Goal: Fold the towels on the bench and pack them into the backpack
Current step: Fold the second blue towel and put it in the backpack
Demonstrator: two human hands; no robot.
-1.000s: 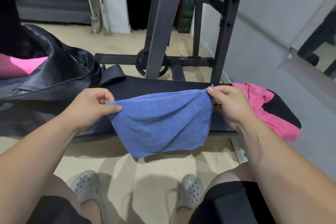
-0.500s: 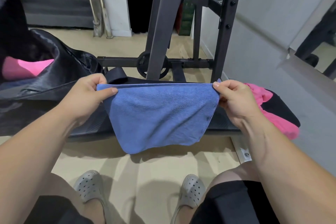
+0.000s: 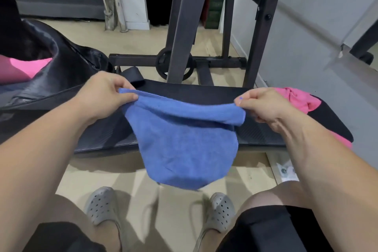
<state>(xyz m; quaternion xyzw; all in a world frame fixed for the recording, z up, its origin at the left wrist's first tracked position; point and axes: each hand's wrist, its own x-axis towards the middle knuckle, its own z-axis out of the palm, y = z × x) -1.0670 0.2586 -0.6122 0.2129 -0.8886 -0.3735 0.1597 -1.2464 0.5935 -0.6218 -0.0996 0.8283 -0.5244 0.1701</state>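
A blue towel (image 3: pixel 184 145) hangs in the air over the front edge of the black bench (image 3: pixel 204 93). My left hand (image 3: pixel 104 94) pinches its top left corner and my right hand (image 3: pixel 263 106) pinches its top right corner. The top edge sags and rolls over toward me between the hands. A crumpled pink towel (image 3: pixel 296 99) lies on the bench's right end. The black backpack (image 3: pixel 61 73) lies open on the bench's left end, with something pink (image 3: pixel 22 67) inside it.
A dark metal rack (image 3: pixel 182 26) with a weight plate (image 3: pixel 173 64) stands behind the bench. A grey wall runs along the right. My knees and grey clogs (image 3: pixel 100 204) are on the beige floor below the towel.
The towel's top edge, stretched taut half a second ago, now sags and folds over toward me. Both hands have kept their pinch on the corners and shifted slightly lower.
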